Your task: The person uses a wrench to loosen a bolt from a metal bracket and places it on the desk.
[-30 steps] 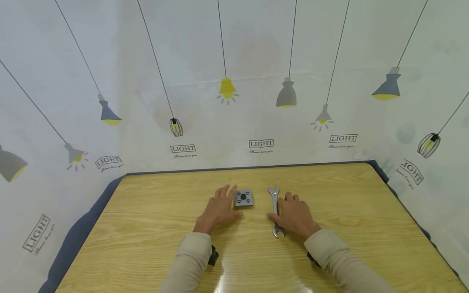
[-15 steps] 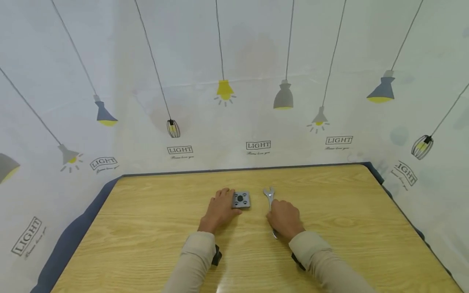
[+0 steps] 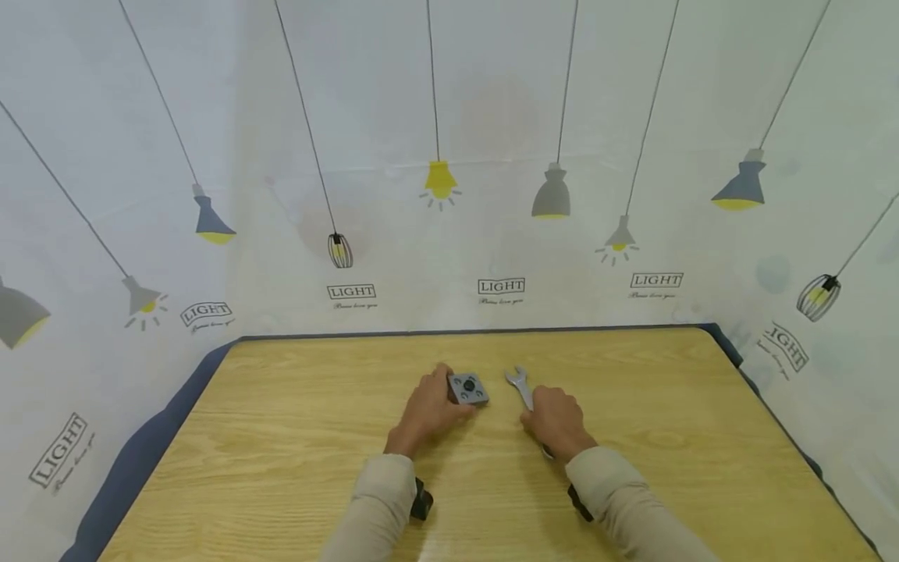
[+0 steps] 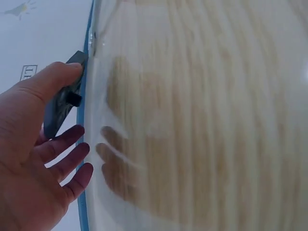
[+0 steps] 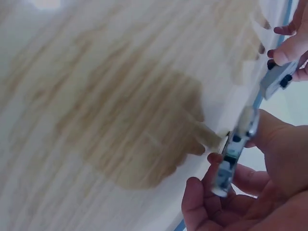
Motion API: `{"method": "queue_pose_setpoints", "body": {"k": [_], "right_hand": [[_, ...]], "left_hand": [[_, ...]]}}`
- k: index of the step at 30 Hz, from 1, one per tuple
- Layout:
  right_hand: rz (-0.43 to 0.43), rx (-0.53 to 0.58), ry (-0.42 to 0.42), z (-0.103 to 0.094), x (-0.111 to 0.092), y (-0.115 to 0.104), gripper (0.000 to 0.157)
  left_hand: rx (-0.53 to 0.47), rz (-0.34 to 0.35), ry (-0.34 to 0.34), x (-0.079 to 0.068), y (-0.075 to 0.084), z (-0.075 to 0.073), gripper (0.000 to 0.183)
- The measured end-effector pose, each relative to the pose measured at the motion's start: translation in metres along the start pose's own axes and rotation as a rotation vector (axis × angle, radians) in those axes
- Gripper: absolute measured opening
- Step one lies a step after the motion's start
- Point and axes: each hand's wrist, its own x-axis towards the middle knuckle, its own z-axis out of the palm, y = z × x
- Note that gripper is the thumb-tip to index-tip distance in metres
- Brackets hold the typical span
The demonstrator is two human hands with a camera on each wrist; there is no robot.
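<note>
My left hand [image 3: 427, 407] grips a square grey metal plate [image 3: 479, 393] by its left side, tilted. Holes sit near the plate's corners and a black bolt head [image 3: 468, 385] is at its centre. In the left wrist view the thumb lies against one face of the plate [image 4: 60, 108], and the bolt sticks out from it. My right hand [image 3: 558, 421] holds a silver double open-end wrench [image 3: 521, 384] around its middle, one jaw pointing away and to the left. Most of the wrench's handle is hidden by the hand; its near end peeks out below.
Both hands are over a light wood-grain table [image 3: 302, 437]. A pale wall covering [image 3: 393, 234] printed with hanging lamps stands behind and at both sides. Black wrist devices [image 3: 421, 499] are strapped under the sleeves.
The left hand has closed on the plate and tilted it up. The right hand has curled round the wrench, which has swung so its far end points further left.
</note>
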Motion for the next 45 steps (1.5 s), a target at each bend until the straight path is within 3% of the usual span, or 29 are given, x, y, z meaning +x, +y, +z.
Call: {"method": "queue_pose_setpoints", "body": {"k": [5,10,14,18,23,29,34,38,45], "right_hand": [[-0.011,0.047,-0.015,-0.004,0.001,0.000,0.024],[-0.044,0.026,-0.012,-0.008,0.005,-0.002,0.012],[-0.105,0.049,0.021,-0.013,0.007,-0.005,0.009],[-0.149,0.157,0.082,-0.024,0.008,-0.012,0.009],[-0.245,0.275,0.175,-0.032,0.002,-0.018,0.026],[-0.313,0.359,0.291,-0.036,0.000,-0.020,0.033],[-0.379,0.409,0.357,-0.039,-0.006,-0.019,0.033],[-0.465,0.425,0.365,-0.042,-0.009,-0.020,0.036],[-0.583,0.462,0.391,-0.039,-0.009,-0.026,0.036]], "left_hand": [[-0.281,0.025,0.083,-0.003,0.002,-0.003,0.060],[-0.533,0.038,0.174,-0.007,0.010,-0.010,0.062],[-0.632,0.053,0.237,-0.012,0.016,-0.016,0.065],[-0.685,0.107,0.265,-0.016,0.019,-0.025,0.066],[-0.758,0.195,0.299,-0.023,0.025,-0.034,0.067],[-0.707,0.222,0.343,-0.031,0.030,-0.044,0.070],[-0.575,0.203,0.357,-0.039,0.027,-0.045,0.073],[-0.453,0.229,0.372,-0.041,0.028,-0.050,0.068],[-0.386,0.276,0.391,-0.037,0.032,-0.055,0.067]]}}
